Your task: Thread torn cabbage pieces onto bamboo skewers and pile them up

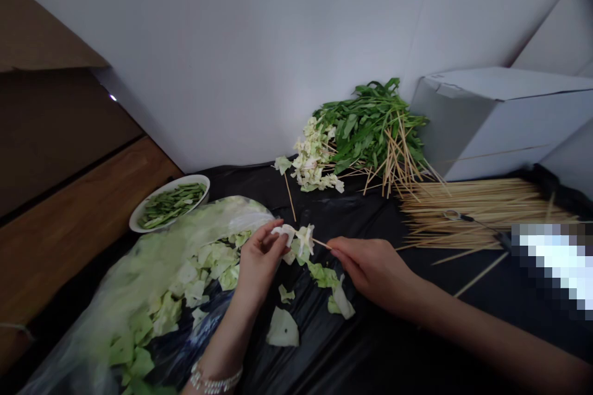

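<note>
My right hand (365,268) is closed on a thin wooden skewer (321,243) that points left toward my other hand. A piece of cabbage leaf (304,239) is threaded on the skewer. At the skewer's tip, my left hand (262,253) pinches another pale cabbage piece (286,233) between thumb and fingers. Below the hands, loose cabbage leaves (283,327) lie on black plastic sheeting (319,345). A clear plastic bag (185,247) of cabbage pieces spills open beside my left forearm.
A white bowl (134,222) of cut green beans stands at left. Behind are skewered cabbage (312,160) and skewered leafy greens (361,123). Many bare skewers (482,210) lie at right, before a white box (519,117). One cabbage skewer (290,194) lies apart near the white wall (231,43).
</note>
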Available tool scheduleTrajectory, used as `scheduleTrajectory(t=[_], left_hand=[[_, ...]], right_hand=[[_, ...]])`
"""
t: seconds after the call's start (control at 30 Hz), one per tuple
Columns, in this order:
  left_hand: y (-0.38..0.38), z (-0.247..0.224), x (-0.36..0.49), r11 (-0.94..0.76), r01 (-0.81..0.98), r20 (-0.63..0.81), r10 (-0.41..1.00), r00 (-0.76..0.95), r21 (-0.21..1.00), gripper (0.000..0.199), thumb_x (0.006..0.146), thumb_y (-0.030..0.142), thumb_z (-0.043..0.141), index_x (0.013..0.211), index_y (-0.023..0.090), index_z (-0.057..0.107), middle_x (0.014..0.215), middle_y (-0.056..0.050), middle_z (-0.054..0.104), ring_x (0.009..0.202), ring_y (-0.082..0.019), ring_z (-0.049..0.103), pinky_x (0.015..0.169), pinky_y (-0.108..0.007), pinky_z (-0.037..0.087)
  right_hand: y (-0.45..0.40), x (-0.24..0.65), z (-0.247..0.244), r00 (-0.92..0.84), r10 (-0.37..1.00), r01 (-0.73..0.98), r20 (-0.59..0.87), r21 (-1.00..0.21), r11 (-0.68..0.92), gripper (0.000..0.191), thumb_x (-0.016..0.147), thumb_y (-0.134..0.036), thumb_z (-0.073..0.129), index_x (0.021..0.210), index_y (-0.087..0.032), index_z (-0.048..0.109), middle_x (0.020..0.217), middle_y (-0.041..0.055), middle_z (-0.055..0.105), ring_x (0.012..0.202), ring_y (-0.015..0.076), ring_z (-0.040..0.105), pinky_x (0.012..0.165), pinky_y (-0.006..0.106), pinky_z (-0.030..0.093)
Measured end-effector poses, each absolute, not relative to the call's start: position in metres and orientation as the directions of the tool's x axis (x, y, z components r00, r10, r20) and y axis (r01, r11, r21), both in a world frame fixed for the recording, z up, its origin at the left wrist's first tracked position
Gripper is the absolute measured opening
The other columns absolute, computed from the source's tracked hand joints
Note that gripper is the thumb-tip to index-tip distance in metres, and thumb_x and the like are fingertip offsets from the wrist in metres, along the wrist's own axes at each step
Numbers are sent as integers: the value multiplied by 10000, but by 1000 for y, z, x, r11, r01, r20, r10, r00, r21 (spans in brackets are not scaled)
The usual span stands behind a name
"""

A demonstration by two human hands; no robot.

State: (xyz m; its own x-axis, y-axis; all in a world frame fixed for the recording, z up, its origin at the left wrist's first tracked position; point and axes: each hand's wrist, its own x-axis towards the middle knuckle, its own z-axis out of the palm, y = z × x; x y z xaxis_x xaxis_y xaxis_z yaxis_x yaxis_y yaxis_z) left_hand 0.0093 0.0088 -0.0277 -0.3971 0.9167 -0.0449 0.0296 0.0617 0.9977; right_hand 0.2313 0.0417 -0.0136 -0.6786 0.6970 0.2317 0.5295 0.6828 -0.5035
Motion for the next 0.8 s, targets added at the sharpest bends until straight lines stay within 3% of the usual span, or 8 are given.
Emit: scheduleTrajectory(t=[0.13, 0.5, 0.8], left_hand=[[8, -25, 12, 60, -131, -112, 891, -440, 990, 435, 596, 348, 829, 945, 133, 685, 869, -47, 730, 730, -141, 664, 675, -245, 553], [7, -23, 18, -10, -163, -70, 878, -474, 987, 323, 630, 304, 823, 880, 142, 698, 801, -10, 724, 696, -113, 658, 732, -244, 553], [5, -20, 18, -47, 109, 91, 889, -448, 993, 299, 688, 318, 784, 946, 171, 745, 855, -37, 766, 755, -165, 689, 771, -288, 546]], right_hand=[[40, 229, -16, -708, 675, 526, 207, -482, 700, 291, 986, -239, 382, 992, -215, 672, 817, 43, 719, 783, 165, 675, 698, 238, 453], [41, 228, -20, -675, 718, 568, 170, -501, 653, 291, 956, -193, 395, 936, -224, 683, 793, 47, 719, 774, 177, 670, 666, 241, 444], [40, 228, -19, -667, 726, 567, 170, -517, 641, 295, 943, -164, 379, 941, -200, 672, 755, 46, 693, 725, 160, 647, 653, 240, 422]])
